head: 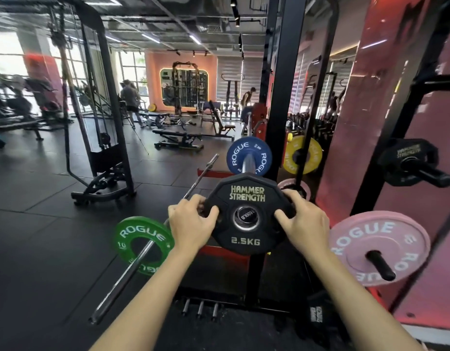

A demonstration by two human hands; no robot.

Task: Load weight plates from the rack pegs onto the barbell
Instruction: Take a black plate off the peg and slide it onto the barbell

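A black 2.5 kg Hammer Strength plate sits on the end of the barbell sleeve, whose steel cap shows through the plate's hole. My left hand grips the plate's left edge and my right hand grips its right edge. Further along the same bar is a blue Rogue plate. On the rack pegs to the right hang a pink Rogue plate, a black plate and a yellow plate.
A second barbell lies slanted across the black rubber floor at the left, carrying a green Rogue plate. The black rack upright rises just behind the plate. Benches, a cable machine and people stand farther back.
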